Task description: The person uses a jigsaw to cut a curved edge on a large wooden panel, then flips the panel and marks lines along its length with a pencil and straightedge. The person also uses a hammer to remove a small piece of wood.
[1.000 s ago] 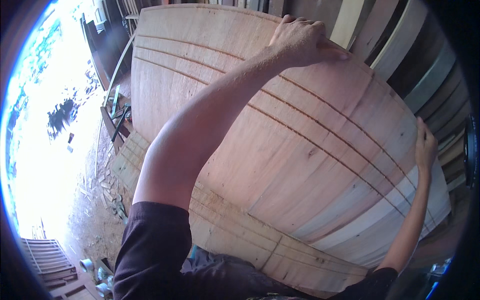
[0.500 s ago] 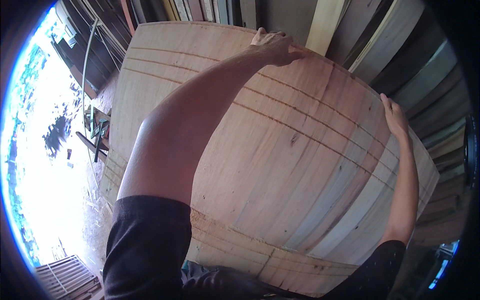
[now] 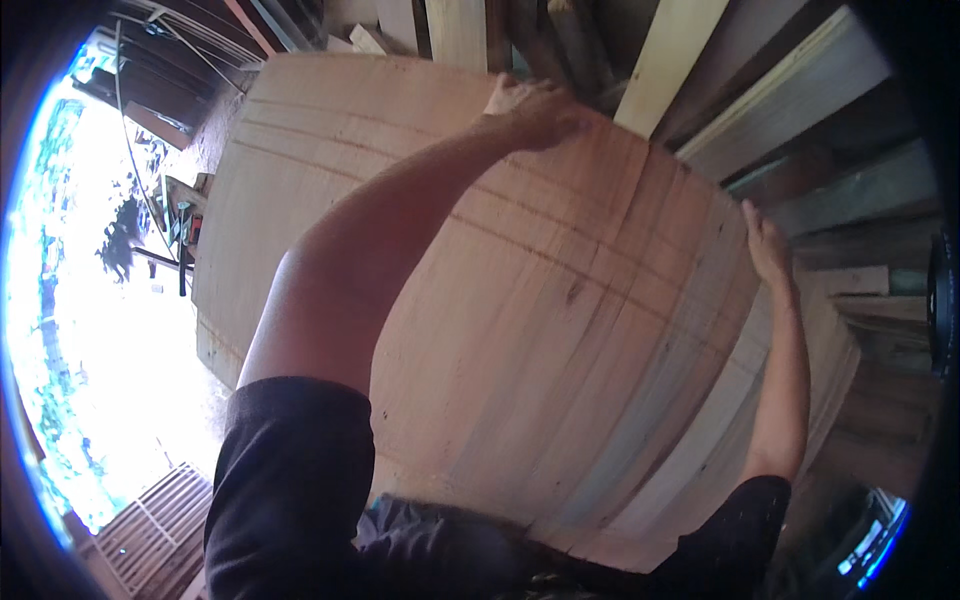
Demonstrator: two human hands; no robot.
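A large wooden panel [image 3: 500, 370], made of several boards side by side with thin grooves across it, fills the space in front of me. My left hand [image 3: 540, 115] is closed over its far edge, with the fingertips hidden behind the wood. At the right, my right hand [image 3: 769, 245] grips the panel's side edge; its fingers lie along that edge and the far side of the grip is hidden. Both arms reach across or along the panel, whose near edge lies against the dark clothing at my body.
Beyond the panel stand several wooden planks, among them a pale one [image 3: 675, 60] and a broad one [image 3: 785, 95]. A slatted rack [image 3: 155, 525] sits at the lower left. Tools and scraps [image 3: 185, 225] lie left of the panel, beside bright ground.
The panel, still in both hands, has shifted slightly left and toward my body, so most grooves near its lower edge no longer show. The planks behind appear in a different position.
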